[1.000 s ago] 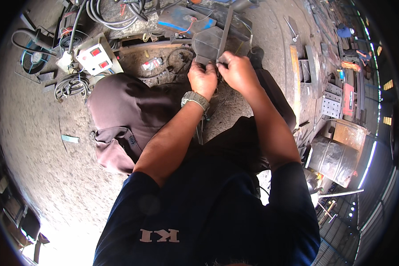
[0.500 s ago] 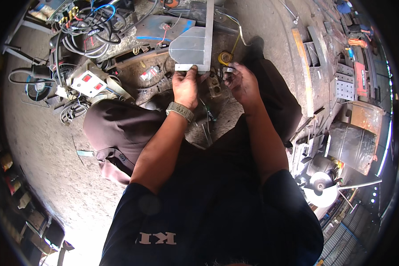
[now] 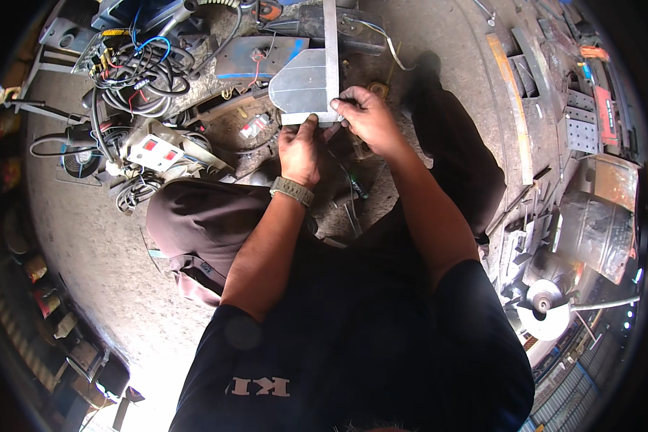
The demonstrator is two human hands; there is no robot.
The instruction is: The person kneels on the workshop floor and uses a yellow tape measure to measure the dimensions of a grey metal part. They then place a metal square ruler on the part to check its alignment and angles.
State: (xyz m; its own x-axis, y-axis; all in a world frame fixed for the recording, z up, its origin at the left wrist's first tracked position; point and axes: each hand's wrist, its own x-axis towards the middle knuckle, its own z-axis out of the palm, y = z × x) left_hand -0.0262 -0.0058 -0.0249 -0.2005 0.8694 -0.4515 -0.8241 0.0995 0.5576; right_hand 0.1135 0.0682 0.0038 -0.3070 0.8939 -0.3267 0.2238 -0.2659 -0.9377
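Observation:
A grey steel plate point(image 3: 299, 79) with cut corners and thin lines marked on it lies against an L-shaped metal square point(image 3: 331, 50). My left hand point(image 3: 300, 153) is closed on the square's short leg at the plate's near edge, thumb on top and fingers underneath. At the square's corner my right hand point(image 3: 369, 121) pinches the metal, its thumb on the long leg near the plate. Whether a small thing is also between those fingers is hidden. Just beyond the right hand sits a yellow tape measure point(image 3: 379, 89), partly covered by it.
A blue-edged steel plate point(image 3: 263, 56) lies beyond the work. At left are coiled cables point(image 3: 147, 79) and a white socket box point(image 3: 153, 153) with red switches. A long flat bar point(image 3: 513, 108), a perforated plate point(image 3: 583, 122) and a curved metal sheet point(image 3: 590, 234) lie at right.
My right hand has moved left from beside the tape measure onto the square's corner. My left hand keeps its hold on the short leg. The whole view has shifted slightly.

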